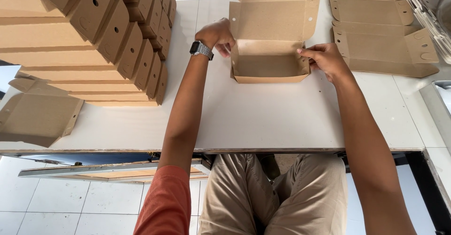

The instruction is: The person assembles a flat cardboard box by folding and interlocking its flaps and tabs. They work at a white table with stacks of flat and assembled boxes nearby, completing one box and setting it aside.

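Box (268, 52), brown cardboard, half-folded, at table (263, 117) centre. Left hand (217, 35) grips left wall; right hand (324, 59) pinches right flap. Judged light, thin, crease-prone; best held at side-wall folds.

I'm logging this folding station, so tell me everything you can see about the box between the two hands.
The cardboard box is plain brown and half-folded. It sits upright on the white table, lid flap open and leaning away, with a small round hole near each upper corner. The shallow tray part faces the person. The left hand grips its left side wall and the right hand pinches its right side.
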